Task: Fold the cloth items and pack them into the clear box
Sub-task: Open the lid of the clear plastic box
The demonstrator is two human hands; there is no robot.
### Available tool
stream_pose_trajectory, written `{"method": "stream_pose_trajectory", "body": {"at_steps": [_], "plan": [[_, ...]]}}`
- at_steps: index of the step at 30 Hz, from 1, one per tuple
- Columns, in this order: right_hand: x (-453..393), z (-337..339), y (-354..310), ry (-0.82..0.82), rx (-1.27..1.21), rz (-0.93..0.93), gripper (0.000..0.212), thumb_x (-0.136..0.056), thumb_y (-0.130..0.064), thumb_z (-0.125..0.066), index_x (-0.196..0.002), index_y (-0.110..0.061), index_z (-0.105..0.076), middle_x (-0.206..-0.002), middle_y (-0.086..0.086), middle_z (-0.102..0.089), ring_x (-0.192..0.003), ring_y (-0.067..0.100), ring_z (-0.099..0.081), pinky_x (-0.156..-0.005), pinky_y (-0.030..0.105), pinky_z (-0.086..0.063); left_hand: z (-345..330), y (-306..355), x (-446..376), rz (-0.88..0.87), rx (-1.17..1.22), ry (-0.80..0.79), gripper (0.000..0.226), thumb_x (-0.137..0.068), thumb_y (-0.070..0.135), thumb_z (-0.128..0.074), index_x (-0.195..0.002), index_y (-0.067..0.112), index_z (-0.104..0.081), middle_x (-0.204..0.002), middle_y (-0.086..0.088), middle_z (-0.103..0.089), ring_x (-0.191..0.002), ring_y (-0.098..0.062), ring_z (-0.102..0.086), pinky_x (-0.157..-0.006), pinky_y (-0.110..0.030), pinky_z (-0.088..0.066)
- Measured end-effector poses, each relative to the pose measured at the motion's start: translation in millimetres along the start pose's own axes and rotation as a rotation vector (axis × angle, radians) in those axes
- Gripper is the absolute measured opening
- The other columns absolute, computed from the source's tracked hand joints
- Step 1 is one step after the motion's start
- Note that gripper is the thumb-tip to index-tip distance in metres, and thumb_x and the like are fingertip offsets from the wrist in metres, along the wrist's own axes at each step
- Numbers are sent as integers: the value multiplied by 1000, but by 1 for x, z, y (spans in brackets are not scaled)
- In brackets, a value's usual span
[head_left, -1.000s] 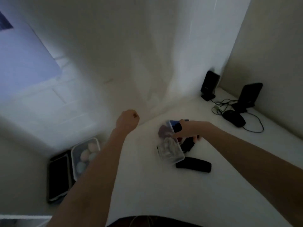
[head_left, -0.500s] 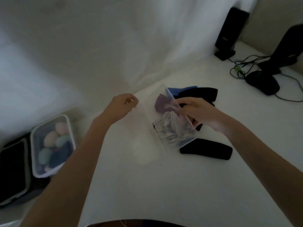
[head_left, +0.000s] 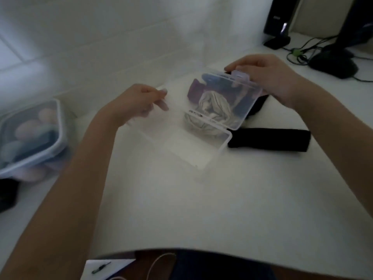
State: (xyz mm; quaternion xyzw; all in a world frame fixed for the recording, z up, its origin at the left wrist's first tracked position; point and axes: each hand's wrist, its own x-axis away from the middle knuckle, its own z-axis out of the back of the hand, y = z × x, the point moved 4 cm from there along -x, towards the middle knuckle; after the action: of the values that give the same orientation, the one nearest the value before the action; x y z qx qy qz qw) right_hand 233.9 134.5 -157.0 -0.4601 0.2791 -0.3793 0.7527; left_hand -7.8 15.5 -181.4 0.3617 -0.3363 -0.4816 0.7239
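The hinged clear box (head_left: pixel 201 154) stands open in the middle of the white table (head_left: pixel 222 209). One half lies flat; the other tilts up on the right, with purple cloth (head_left: pixel 194 91), white-grey cloth (head_left: pixel 210 110) and blue cloth showing in or behind it. My right hand (head_left: pixel 270 77) grips the tilted half at its latch tab. My left hand (head_left: pixel 139 102) pinches the far left edge of the flat half. A folded black cloth (head_left: pixel 270 140) lies just right of the box. More black cloth (head_left: pixel 257 106) sits under my right wrist.
A lidded clear container (head_left: pixel 30 136) of pastel rounded things sits at the left edge. A black speaker (head_left: pixel 279 21), tangled cables (head_left: pixel 298 51) and a black mouse (head_left: pixel 335 66) fill the far right corner. Paper with a pen (head_left: pixel 103 267) lies below the table's near edge.
The view has dropped closer to the table. My left hand came down onto the box's flat half. My right hand shifted from the cloths to the latch edge, and the box has swung open.
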Motion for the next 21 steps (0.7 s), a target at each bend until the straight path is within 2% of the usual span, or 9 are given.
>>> {"method": "stream_pose_trajectory", "body": {"at_steps": [3,5,7,10,14,16,18,21], "plan": [[27,22,2,102,64,-33,22,-89,-16,-48,-85,-27,-67,-70,-5,-64,-52,6,-56,-45,17,-42,-1,-5,24,-10,43,92,29,-92,32,-53,-76,10,-63,-56,11,-69,-39,-2,-36,-42,-15,-30],[48,27,5,77,107,-57,25,-90,-13,-47,-80,-26,-65,-72,-3,-66,-56,11,-59,-52,22,-44,-4,-13,39,-5,133,123,31,-92,30,-53,-72,10,-64,-64,5,-70,-38,-2,-34,-41,-16,-28],[66,26,11,27,210,-63,17,-91,-13,-51,-91,-18,-67,-86,5,-68,-70,17,-59,-60,25,-43,-4,-22,54,-3,233,167,39,-91,32,-55,-62,11,-68,-78,-15,-63,-37,-4,-32,-37,-16,-24],[85,21,20,-63,472,-13,21,-90,-21,-59,-107,-11,-65,-104,7,-66,-85,17,-57,-69,24,-41,-6,-33,73,-12,337,242,44,-89,33,-57,-52,16,-71,-85,-19,-52,-33,-7,-29,-33,-12,-21],[96,11,31,-167,687,-72,33,-86,-33,-64,-113,-14,-62,-111,8,-61,-94,20,-55,-81,27,-40,-11,-35,90,-9,390,354,37,-90,30,-58,-59,11,-66,-68,-17,-58,-29,-6,-30,-33,-12,-21],[99,8,35,-177,748,-115,37,-85,-36,-64,-114,-13,-61,-114,9,-59,-100,23,-55,-84,29,-42,-15,-32,96,-24,401,374,36,-91,29,-56,-62,10,-65,-50,0,-63,-28,-5,-31,-36,-14,-22],[101,7,39,-152,773,-129,36,-85,-35,-64,-110,-10,-62,-115,11,-60,-98,24,-55,-82,29,-42,-20,-28,101,-21,383,387,35,-92,28,-54,-64,9,-64,-35,7,-55,-28,-3,-33,-39,-19,-24],[104,13,37,-77,660,-152,29,-85,-31,-66,-99,-6,-66,-103,14,-64,-84,22,-55,-71,28,-40,-27,-26,105,-18,336,428,35,-92,28,-53,-64,10,-65,-30,10,-51,-41,-9,-42,-48,-25,-27]]}}
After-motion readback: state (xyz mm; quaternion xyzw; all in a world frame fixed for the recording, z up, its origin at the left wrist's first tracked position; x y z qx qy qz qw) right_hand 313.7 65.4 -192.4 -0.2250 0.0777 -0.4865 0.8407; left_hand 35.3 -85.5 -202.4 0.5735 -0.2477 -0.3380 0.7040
